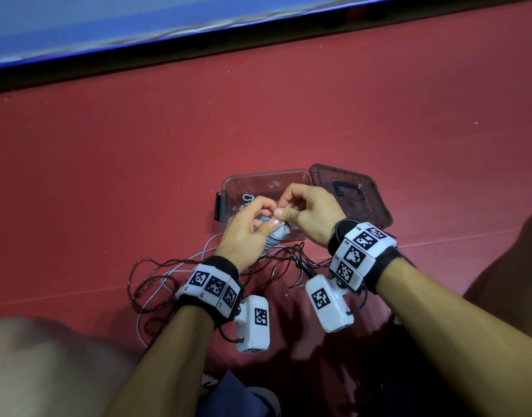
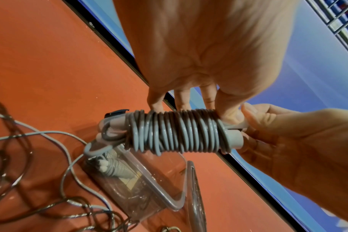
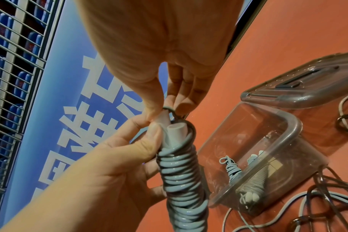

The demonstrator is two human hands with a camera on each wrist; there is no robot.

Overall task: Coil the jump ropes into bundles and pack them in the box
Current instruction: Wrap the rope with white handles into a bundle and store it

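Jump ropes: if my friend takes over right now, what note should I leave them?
Left hand grips the wound grey bundle around its coils. Right hand pinches the rope's end loop at the bundle's handle end; the tie-off is not finished.
Clear box is open, lid beside it on the red floor; one grey bundle is already inside.
Left: finish this bundle, box it, then coil the loose dark and grey rope on the floor.

Red floor (image 1: 289,115); blue banner (image 3: 73,97) w/ white characters; metal grating (image 3: 14,47) behind.
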